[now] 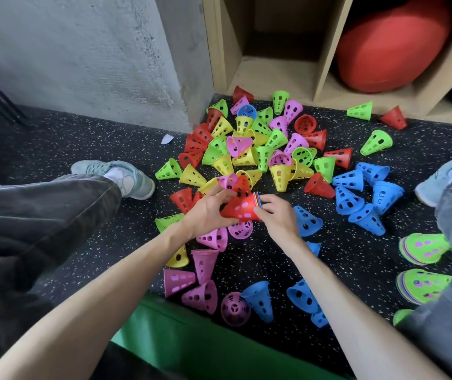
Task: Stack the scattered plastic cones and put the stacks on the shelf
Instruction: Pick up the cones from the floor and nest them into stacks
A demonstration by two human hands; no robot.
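Cones (257,149) scattered on floor (82,138) between hands (211,212) and shelf (320,75).

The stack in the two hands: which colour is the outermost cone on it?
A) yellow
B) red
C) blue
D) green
B: the outermost cone on the held stack is red; the left hand and the right hand both have a grip on it, and only thin rims of other colours show at its wide end.

No text, label, brand, number or sign can be read anywhere.
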